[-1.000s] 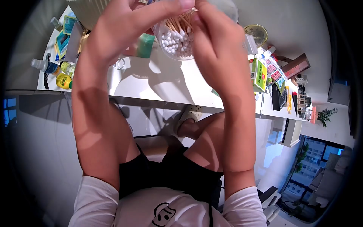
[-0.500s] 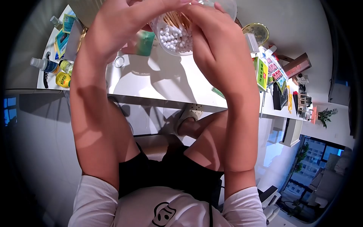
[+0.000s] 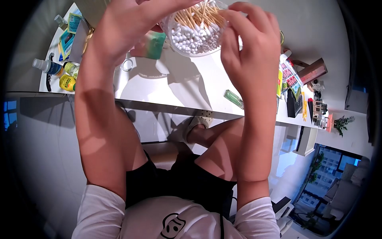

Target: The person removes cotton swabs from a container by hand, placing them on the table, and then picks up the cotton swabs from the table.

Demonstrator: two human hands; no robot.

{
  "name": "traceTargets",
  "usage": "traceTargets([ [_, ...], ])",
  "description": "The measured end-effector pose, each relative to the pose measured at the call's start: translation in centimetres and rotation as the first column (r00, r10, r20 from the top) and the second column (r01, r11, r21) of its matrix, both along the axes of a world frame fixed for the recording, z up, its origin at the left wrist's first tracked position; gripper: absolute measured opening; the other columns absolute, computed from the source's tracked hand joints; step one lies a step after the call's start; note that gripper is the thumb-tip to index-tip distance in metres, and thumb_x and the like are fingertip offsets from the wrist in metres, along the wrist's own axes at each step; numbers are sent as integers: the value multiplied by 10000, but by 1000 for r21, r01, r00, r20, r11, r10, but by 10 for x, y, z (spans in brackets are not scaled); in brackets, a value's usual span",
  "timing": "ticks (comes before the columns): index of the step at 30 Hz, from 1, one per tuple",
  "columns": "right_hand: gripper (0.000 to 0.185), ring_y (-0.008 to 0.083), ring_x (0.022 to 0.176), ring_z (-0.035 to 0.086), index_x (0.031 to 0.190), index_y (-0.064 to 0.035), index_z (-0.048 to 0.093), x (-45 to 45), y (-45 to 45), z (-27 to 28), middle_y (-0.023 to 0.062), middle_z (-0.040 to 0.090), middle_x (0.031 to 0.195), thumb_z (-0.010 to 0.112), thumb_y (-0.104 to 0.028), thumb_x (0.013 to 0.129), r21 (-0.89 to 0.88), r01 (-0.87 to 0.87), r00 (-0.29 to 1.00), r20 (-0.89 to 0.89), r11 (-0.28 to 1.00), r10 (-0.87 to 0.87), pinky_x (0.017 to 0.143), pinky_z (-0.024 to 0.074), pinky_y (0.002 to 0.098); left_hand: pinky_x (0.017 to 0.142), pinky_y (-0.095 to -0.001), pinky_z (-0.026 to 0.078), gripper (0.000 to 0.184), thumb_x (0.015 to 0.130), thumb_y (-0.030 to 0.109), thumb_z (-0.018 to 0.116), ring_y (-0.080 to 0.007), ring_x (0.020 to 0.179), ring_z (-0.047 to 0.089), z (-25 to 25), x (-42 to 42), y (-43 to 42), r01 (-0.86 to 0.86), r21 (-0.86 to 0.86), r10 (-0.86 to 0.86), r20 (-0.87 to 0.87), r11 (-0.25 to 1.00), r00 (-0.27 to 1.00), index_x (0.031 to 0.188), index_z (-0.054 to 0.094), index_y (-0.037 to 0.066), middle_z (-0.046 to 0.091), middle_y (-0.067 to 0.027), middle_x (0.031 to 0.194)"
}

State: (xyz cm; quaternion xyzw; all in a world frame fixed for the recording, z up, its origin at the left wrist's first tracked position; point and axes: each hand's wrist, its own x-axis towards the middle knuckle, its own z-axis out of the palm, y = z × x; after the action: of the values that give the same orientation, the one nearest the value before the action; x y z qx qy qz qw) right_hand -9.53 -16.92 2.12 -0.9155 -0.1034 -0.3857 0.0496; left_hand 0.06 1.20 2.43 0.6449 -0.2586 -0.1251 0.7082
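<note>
A clear round container [image 3: 195,51] packed with cotton swabs [image 3: 195,38] is held up over the white table at the top of the view. My left hand [image 3: 133,24] grips it from the left side, its fingertips partly cut off by the frame's top edge. At the container's right rim is my right hand [image 3: 250,38], fingers bent with thumb and index close together near the swab sticks. Whether a swab is between those fingertips is too small to tell. Beneath the container its shadow falls on the table.
On the white table [image 3: 175,89] lie a green-and-pink packet [image 3: 153,45], a metal ring [image 3: 127,65] and a green item [image 3: 233,98]. Bottles [image 3: 67,83] and packets stand at the left. Boxes, a black case [image 3: 293,102] and a brown box [image 3: 313,71] crowd the right.
My right hand has moved right from across the container to its right rim, uncovering more swabs. The green item on the table now shows more fully. The container has shifted slightly right.
</note>
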Motion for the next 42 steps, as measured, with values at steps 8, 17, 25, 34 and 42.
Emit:
traceTargets([
  [8, 135, 261, 925, 629, 920, -72, 718, 5, -1, -9, 41, 705, 970, 697, -80, 787, -43, -73, 992, 100, 996, 77, 797, 497, 417, 552, -207, 470, 520, 893, 334, 766, -98, 715, 639, 11, 0, 2, 90, 36, -89, -32, 995, 996, 1188, 615, -66, 701, -93, 941],
  [17, 220, 322, 1000, 619, 1029, -33, 700, 9, 0, -8, 110, 689, 1071, 686, -45, 810, 23, -146, 983, 114, 989, 142, 854, 470, 431, 478, -208, 432, 543, 873, 350, 782, -83, 665, 611, 8, 1, 2, 78, 66, -73, -80, 995, 994, 1177, 614, -68, 680, -69, 896],
  [25, 253, 311, 1083, 602, 1069, -26, 672, 13, 9, -13, 114, 690, 1121, 659, -91, 825, 1, -87, 995, -44, 996, 87, 932, 429, 437, 457, -207, 409, 581, 830, 373, 822, -63, 555, 541, -1, 2, 1, 29, 104, -23, -63, 994, 998, 1170, 607, -47, 651, -42, 829],
  [34, 281, 348, 1001, 632, 1076, -6, 670, 12, -5, -6, 151, 687, 1091, 659, 6, 795, 40, -96, 995, 43, 995, 95, 885, 480, 453, 480, -206, 432, 595, 846, 343, 818, -79, 626, 591, 44, -15, -26, -161, 161, 196, -233, 974, 953, 1212, 596, -70, 678, -80, 894],
  [42, 181, 296, 927, 594, 969, -72, 682, 8, 11, -2, 84, 613, 937, 680, -41, 790, 31, -93, 993, -72, 995, 95, 784, 440, 404, 489, -201, 459, 638, 844, 347, 830, -88, 638, 609, 8, -4, 0, 79, -11, -79, -37, 997, 996, 1241, 583, -86, 683, -99, 921],
])
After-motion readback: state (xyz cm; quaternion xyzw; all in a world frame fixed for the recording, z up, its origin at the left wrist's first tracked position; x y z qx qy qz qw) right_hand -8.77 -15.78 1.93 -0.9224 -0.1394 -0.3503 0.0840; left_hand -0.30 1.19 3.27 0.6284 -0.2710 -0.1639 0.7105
